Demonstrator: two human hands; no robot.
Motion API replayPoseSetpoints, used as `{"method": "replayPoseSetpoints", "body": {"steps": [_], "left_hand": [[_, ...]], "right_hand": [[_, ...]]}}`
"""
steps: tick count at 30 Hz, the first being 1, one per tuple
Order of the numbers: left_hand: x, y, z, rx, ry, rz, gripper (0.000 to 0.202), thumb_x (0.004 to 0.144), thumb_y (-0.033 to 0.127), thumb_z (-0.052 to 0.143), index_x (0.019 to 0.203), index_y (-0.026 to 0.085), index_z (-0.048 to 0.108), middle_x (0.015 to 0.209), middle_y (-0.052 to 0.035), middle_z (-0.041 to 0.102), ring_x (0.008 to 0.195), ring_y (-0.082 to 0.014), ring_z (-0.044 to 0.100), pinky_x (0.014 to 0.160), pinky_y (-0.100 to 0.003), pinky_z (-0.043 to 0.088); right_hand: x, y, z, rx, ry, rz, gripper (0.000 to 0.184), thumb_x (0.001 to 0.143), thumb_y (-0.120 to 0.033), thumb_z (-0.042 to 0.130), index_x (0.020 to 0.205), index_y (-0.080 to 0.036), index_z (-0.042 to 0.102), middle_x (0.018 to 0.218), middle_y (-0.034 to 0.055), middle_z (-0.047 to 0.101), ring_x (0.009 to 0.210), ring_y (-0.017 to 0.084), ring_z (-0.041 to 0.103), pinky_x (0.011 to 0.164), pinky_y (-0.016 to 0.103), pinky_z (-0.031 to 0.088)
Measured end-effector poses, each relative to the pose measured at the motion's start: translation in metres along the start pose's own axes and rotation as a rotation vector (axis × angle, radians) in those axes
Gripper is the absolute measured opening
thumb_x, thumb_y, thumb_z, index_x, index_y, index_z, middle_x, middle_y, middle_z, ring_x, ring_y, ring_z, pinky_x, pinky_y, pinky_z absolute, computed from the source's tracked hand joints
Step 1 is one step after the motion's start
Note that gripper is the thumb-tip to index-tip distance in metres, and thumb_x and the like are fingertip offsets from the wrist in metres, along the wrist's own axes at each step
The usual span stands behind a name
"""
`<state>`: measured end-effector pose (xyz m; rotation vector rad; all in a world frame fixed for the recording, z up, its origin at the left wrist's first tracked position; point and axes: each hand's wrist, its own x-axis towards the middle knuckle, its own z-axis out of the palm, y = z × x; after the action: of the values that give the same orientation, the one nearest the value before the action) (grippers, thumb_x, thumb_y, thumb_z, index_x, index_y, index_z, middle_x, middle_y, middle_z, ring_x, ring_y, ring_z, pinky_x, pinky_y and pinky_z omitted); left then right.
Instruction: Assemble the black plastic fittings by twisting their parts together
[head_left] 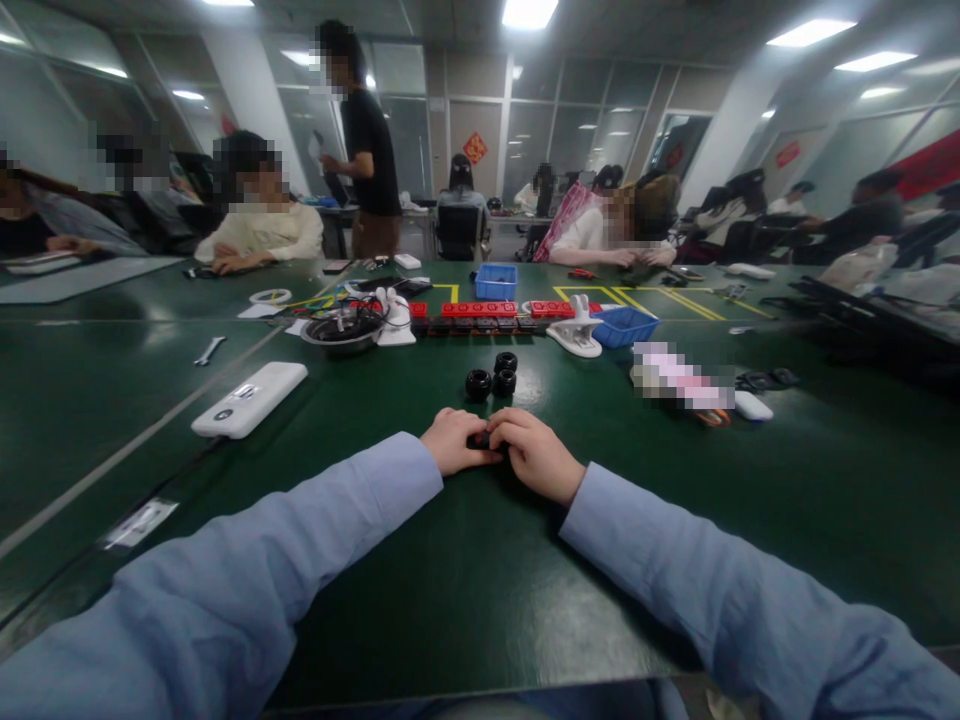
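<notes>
Both my hands meet low over the green table [420, 610], around a small black piece with a bit of red [478, 440]. Fingers cover most of this piece, so its kind cannot be made out. My left hand [453, 440] grips it from the left, fingers curled and thumb along the near side. From the right, my right hand [534, 452] bends its fingers down onto the same piece. Just beyond the fingertips, three small black knobbly toy tyres [478, 385] stand close together.
Red and black power strips [480, 309] run across the table, with blue baskets [625, 326] nearby. A white clip stand [576, 328] and a metal bowl of cables [341, 328] stand there. A white power bank [251, 400] and a wrench [210, 350] lie left. People sit opposite.
</notes>
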<state>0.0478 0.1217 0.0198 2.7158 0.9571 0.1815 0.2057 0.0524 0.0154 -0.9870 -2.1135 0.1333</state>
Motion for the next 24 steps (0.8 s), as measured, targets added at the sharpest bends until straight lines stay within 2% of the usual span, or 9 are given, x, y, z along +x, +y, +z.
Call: {"method": "replayPoseSetpoints", "body": {"steps": [5, 10, 14, 17, 19, 21, 24], "left_hand": [[0.0, -0.001, 0.002, -0.021, 0.015, 0.001, 0.036, 0.072, 0.055, 0.062, 0.079, 0.019, 0.058, 0.082, 0.0008, 0.061, 0.087, -0.0208, 0.057, 0.081, -0.034, 0.035], [0.0, 0.0, 0.003, -0.012, 0.029, 0.006, 0.039, 0.07, 0.057, 0.062, 0.081, 0.019, 0.059, 0.085, -0.0005, 0.062, 0.088, -0.022, 0.057, 0.083, -0.036, 0.036], [0.0, 0.0, 0.004, 0.041, 0.028, 0.017, 0.04, 0.072, 0.058, 0.06, 0.081, 0.018, 0.061, 0.087, -0.0025, 0.064, 0.091, -0.0236, 0.057, 0.084, -0.037, 0.036], [0.0, -0.002, 0.006, 0.038, 0.045, 0.026, 0.039, 0.073, 0.057, 0.06, 0.085, 0.02, 0.062, 0.089, -0.0027, 0.064, 0.092, -0.0236, 0.057, 0.084, -0.038, 0.036], [0.0, -0.003, 0.007, 0.028, 0.048, 0.024, 0.039, 0.072, 0.057, 0.06, 0.083, 0.019, 0.061, 0.088, -0.0024, 0.064, 0.091, -0.0233, 0.057, 0.084, -0.038, 0.035], [0.0, -0.003, 0.007, 0.017, 0.048, 0.023, 0.039, 0.071, 0.057, 0.061, 0.079, 0.018, 0.06, 0.084, -0.0018, 0.064, 0.087, -0.0223, 0.057, 0.083, -0.037, 0.036], [-0.001, -0.001, 0.005, 0.009, 0.055, 0.023, 0.039, 0.071, 0.056, 0.062, 0.077, 0.018, 0.06, 0.08, -0.0011, 0.062, 0.084, -0.0213, 0.057, 0.081, -0.036, 0.036]], "right_hand": [[0.001, -0.001, 0.0, 0.04, -0.002, 0.003, 0.026, 0.065, 0.004, 0.037, 0.069, -0.017, 0.053, 0.089, 0.0059, 0.057, 0.088, 0.015, 0.054, 0.081, 0.032, 0.047], [0.001, -0.001, 0.001, 0.075, 0.015, -0.046, 0.027, 0.068, 0.003, 0.036, 0.071, -0.017, 0.053, 0.088, 0.0052, 0.058, 0.091, 0.015, 0.055, 0.092, 0.038, 0.044], [-0.001, 0.002, 0.002, 0.069, -0.004, -0.081, 0.031, 0.068, 0.002, 0.035, 0.079, -0.018, 0.056, 0.094, 0.005, 0.062, 0.101, 0.016, 0.056, 0.104, 0.044, 0.034], [-0.002, 0.002, -0.002, 0.009, -0.017, -0.074, 0.04, 0.065, 0.0, 0.036, 0.09, -0.019, 0.059, 0.103, 0.004, 0.064, 0.117, 0.02, 0.048, 0.108, 0.049, 0.024], [-0.002, 0.0, -0.006, -0.033, 0.001, -0.054, 0.044, 0.064, -0.003, 0.039, 0.099, -0.02, 0.058, 0.109, 0.0041, 0.062, 0.12, 0.022, 0.044, 0.108, 0.05, 0.023], [-0.001, -0.002, -0.01, -0.072, 0.052, -0.02, 0.04, 0.066, -0.008, 0.043, 0.102, -0.018, 0.057, 0.109, 0.006, 0.061, 0.115, 0.023, 0.047, 0.106, 0.049, 0.026], [0.0, -0.005, -0.012, -0.157, 0.116, 0.092, 0.028, 0.075, -0.02, 0.049, 0.1, -0.014, 0.057, 0.101, 0.0092, 0.06, 0.1, 0.023, 0.052, 0.095, 0.044, 0.038]]}}
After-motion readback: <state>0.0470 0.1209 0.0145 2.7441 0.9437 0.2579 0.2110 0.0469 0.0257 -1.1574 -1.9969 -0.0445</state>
